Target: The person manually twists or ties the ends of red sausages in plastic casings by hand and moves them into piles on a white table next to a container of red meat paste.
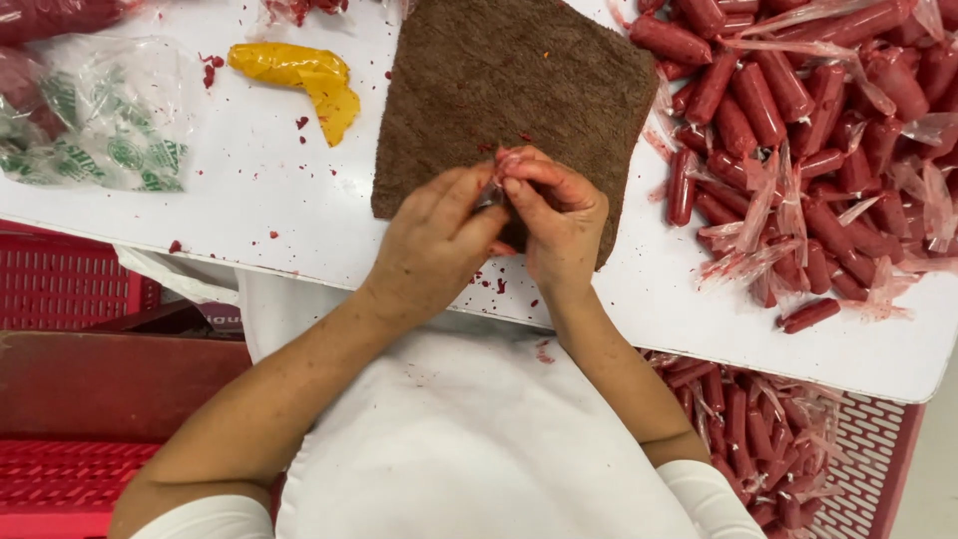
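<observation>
The thing held between the two hands is mostly hidden: only a small pinkish-red scrap [511, 160], perhaps a bit of clear wrapping over a red piece, is seen at the fingertips, at the centre of the frame over the lower edge of the brown cloth [519, 80]. What it is exactly cannot be made out. The fingers of the left hand [439, 235] are curled and pinched onto it from the left; the fingers of the right hand [559, 215] are closed on it from the right, and the two hands are pressed together, so the grip itself is covered.

The cloth is laid on the white counter [269, 190], its upper edge cut off by the frame. At the right, a heap of red sticks [798, 130] with loose clear wrappers [758, 210] is spread on the counter and cut off at the top and right edges. At the upper left, a yellow bag [299, 75] is lying, and a clear printed plastic bag [110, 120] is cut off at the left. Red crumbs [210, 70] are scattered over the counter. Below the counter, at the lower right, a red crate [868, 449] holding more red sticks is partly covered by the white apron [459, 439].
</observation>
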